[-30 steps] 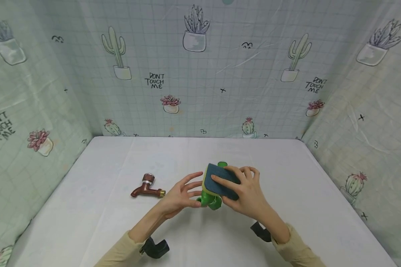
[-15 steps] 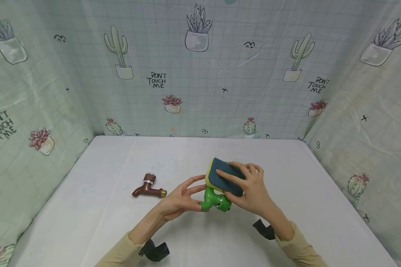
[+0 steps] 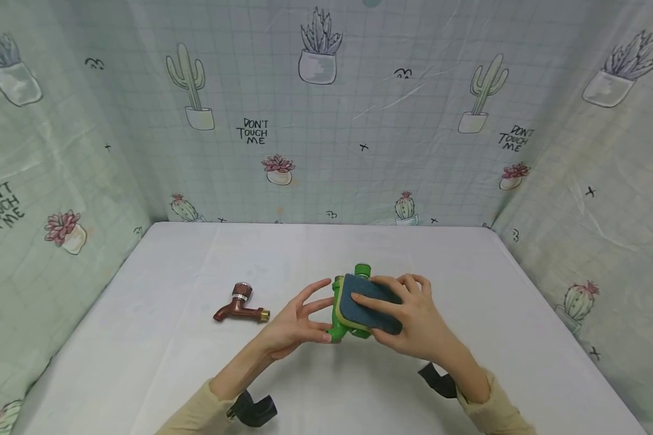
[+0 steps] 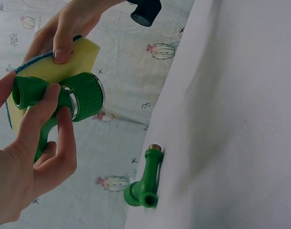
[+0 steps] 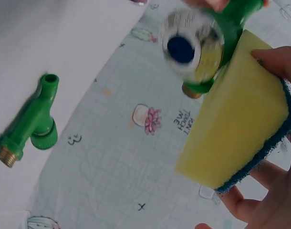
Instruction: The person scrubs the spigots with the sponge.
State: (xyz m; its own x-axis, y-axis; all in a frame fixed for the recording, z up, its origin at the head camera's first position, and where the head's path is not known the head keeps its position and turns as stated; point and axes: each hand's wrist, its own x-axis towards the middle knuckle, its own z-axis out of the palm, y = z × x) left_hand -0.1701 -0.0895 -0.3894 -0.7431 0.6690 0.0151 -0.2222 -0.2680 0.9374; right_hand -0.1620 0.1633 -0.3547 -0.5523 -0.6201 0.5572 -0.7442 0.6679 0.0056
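A green plastic tap (image 4: 83, 98) with a ribbed knob is held in the fingers of my left hand (image 3: 296, 326), raised above the table. My right hand (image 3: 416, 314) grips a sponge (image 3: 371, 304), yellow with a dark blue scouring side. In the right wrist view the sponge's yellow side (image 5: 241, 114) lies against the held tap's body. From the head view the sponge hides much of that tap. A second green tap (image 5: 33, 114), with a brass threaded end, lies on the table behind the hands; only its end (image 3: 362, 270) shows in the head view.
A brown tap (image 3: 240, 304) with a brass end lies on the white table (image 3: 141, 338), left of my hands. Black curved pieces (image 3: 254, 409) sit by both wrists. Cactus-printed cloth (image 3: 326, 133) rises behind the table and along both sides.
The sponge has gone up and then back down along the held tap, and now covers its knob in the head view. The tap has turned in my left hand. Both grips stay.
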